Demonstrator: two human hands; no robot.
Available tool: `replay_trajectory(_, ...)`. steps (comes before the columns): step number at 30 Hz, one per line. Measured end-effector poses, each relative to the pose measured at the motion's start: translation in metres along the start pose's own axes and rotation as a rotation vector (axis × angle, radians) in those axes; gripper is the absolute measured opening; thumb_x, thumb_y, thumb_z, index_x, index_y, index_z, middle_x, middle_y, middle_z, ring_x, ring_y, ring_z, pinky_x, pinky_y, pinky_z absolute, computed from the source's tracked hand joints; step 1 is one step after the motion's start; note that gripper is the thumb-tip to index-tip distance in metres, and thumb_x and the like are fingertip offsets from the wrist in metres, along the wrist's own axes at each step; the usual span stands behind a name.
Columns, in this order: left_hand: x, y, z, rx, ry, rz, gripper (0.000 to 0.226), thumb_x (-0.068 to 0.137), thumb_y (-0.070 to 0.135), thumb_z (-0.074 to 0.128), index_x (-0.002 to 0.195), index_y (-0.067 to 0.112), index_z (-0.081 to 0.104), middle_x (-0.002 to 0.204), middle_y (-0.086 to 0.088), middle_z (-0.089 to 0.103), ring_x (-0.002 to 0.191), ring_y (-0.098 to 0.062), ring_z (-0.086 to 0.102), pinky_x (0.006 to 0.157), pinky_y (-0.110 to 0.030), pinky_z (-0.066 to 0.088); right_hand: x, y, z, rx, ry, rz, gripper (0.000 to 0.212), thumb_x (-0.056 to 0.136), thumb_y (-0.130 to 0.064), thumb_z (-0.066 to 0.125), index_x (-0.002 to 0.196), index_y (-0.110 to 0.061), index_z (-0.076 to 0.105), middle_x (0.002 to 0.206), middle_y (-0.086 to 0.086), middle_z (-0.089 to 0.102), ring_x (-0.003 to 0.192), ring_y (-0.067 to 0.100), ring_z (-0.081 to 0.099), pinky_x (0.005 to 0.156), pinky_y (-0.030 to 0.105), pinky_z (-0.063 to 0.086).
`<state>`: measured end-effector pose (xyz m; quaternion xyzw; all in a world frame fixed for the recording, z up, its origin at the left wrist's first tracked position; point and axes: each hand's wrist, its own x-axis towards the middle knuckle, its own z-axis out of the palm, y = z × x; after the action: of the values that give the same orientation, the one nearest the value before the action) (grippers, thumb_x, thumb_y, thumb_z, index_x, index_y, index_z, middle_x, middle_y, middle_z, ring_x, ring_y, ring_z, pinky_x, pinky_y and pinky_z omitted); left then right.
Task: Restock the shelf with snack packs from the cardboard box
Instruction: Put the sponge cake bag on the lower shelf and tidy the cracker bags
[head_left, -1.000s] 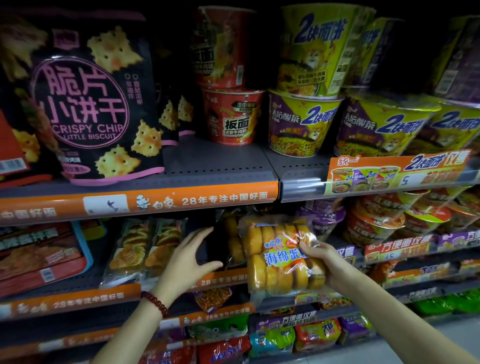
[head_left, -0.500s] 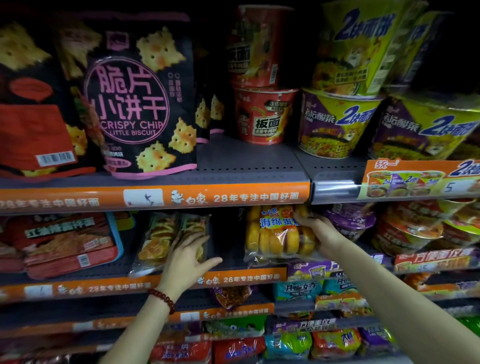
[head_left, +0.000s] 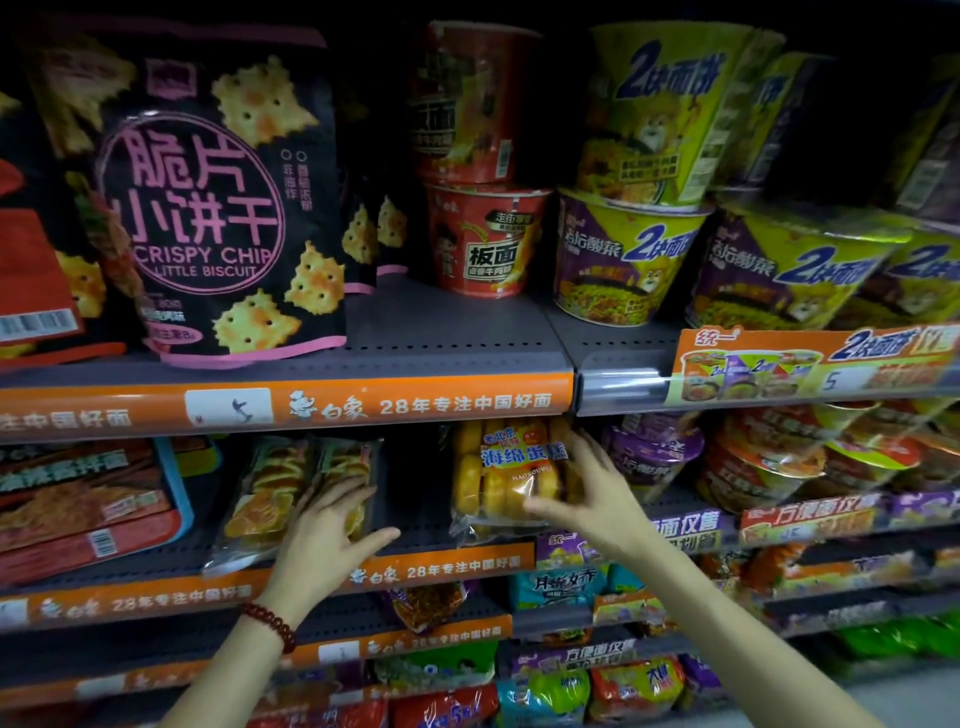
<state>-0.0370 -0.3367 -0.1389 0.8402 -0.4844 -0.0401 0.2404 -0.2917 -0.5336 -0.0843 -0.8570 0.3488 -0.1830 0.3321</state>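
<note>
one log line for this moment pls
right hand on cake pack | pack on shelf | left hand on cookie pack

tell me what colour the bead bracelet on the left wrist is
Dark red beads; the bracelet circles the wrist below the left hand, seen in the head view.
</note>
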Motion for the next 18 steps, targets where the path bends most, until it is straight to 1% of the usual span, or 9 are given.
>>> replay_trajectory(2, 0.000, 0.000, 0.000, 0.004, 0.006, 0.002, 0.092, 0.064, 0.081, 0.034, 0.132, 0.022, 0.056, 0.144, 0.003, 0.046, 0.132, -0.017, 0.044, 0.111, -0.043, 0.035, -0.004, 0.005, 0.002, -0.080, -0.036, -0.049, 0.101, 0.057, -0.072, 0.070, 0.143, -0.042, 0.025, 0.157, -0.006, 0.017, 0.146, 0.013, 0.014, 0.113, 0.037, 0.027)
replay_trajectory(4, -0.001, 0.002, -0.001, 0.000, 0.005, 0.000, 0.092, 0.064, 0.080, 0.035, 0.131, 0.022, 0.057, 0.144, 0.003, 0.047, 0.132, -0.018, 0.044, 0.111, -0.043, 0.035, -0.004, 0.012, -0.002, -0.059, 0.009, -0.044, 0.093, 0.062, -0.059, 0.077, 0.142, -0.041, 0.031, 0.155, -0.003, 0.023, 0.145, 0.014, 0.019, 0.112, 0.036, 0.029)
replay_trajectory(6, -0.001, 0.002, -0.002, -0.012, 0.000, -0.005, 0.091, 0.064, 0.079, 0.038, 0.131, 0.021, 0.057, 0.143, 0.002, 0.048, 0.132, -0.018, 0.044, 0.112, -0.043, 0.034, -0.003, 0.015, -0.008, -0.046, 0.045, -0.049, 0.091, 0.065, -0.055, 0.078, 0.142, -0.035, 0.036, 0.151, -0.001, 0.033, 0.143, 0.015, 0.026, 0.113, 0.036, 0.030)
replay_trajectory(8, -0.002, 0.003, -0.004, -0.032, -0.016, -0.008, 0.085, 0.068, 0.076, 0.049, 0.131, 0.021, 0.057, 0.144, 0.002, 0.047, 0.133, -0.017, 0.044, 0.113, -0.040, 0.034, -0.002, 0.017, -0.010, -0.053, 0.032, -0.064, 0.090, 0.067, -0.051, 0.079, 0.143, -0.033, 0.035, 0.149, -0.001, 0.037, 0.142, 0.016, 0.029, 0.114, 0.036, 0.031)
replay_trajectory(10, -0.002, 0.005, -0.005, -0.046, -0.026, -0.012, 0.073, 0.075, 0.063, 0.064, 0.133, 0.021, 0.055, 0.146, 0.002, 0.045, 0.134, -0.017, 0.042, 0.112, -0.035, 0.034, -0.003, 0.016, -0.010, -0.089, -0.008, -0.061, 0.090, 0.070, -0.045, 0.078, 0.145, -0.032, 0.030, 0.153, 0.000, 0.031, 0.144, 0.017, 0.023, 0.114, 0.037, 0.028)
replay_trajectory(12, -0.001, 0.006, -0.006, -0.066, -0.034, -0.014, 0.065, 0.079, 0.052, 0.067, 0.134, 0.019, 0.054, 0.146, 0.001, 0.044, 0.134, -0.016, 0.042, 0.110, -0.032, 0.034, -0.005, 0.010, -0.008, -0.186, -0.031, -0.031, 0.092, 0.070, -0.048, 0.077, 0.146, -0.034, 0.026, 0.157, 0.003, 0.020, 0.146, 0.023, 0.015, 0.114, 0.041, 0.025)
replay_trajectory(14, 0.000, 0.009, -0.010, -0.122, -0.047, -0.024, 0.062, 0.081, 0.047, 0.068, 0.133, 0.018, 0.055, 0.145, 0.000, 0.045, 0.133, -0.017, 0.043, 0.109, -0.030, 0.037, -0.007, -0.007, -0.007, -0.344, 0.014, -0.050, 0.091, 0.068, -0.060, 0.072, 0.144, -0.034, 0.028, 0.157, 0.004, 0.015, 0.144, 0.031, 0.015, 0.113, 0.049, 0.026)
replay_trajectory(16, 0.000, 0.008, -0.017, -0.173, 0.002, -0.022, 0.057, 0.081, 0.043, 0.070, 0.130, 0.016, 0.057, 0.141, -0.001, 0.049, 0.130, -0.016, 0.046, 0.105, -0.025, 0.037, -0.008, -0.030, -0.001, -0.453, 0.106, -0.166, 0.082, 0.070, -0.067, 0.065, 0.139, -0.031, 0.037, 0.151, 0.006, 0.027, 0.140, 0.033, 0.022, 0.111, 0.051, 0.030)
replay_trajectory(18, -0.004, 0.001, -0.026, -0.209, 0.052, 0.000, 0.057, 0.079, 0.047, 0.070, 0.126, 0.016, 0.060, 0.136, -0.001, 0.054, 0.125, -0.013, 0.049, 0.101, -0.019, 0.033, -0.007, -0.056, 0.016, -0.464, 0.165, -0.297, 0.072, 0.075, -0.065, 0.060, 0.134, -0.026, 0.043, 0.141, 0.007, 0.040, 0.134, 0.032, 0.032, 0.108, 0.049, 0.034)
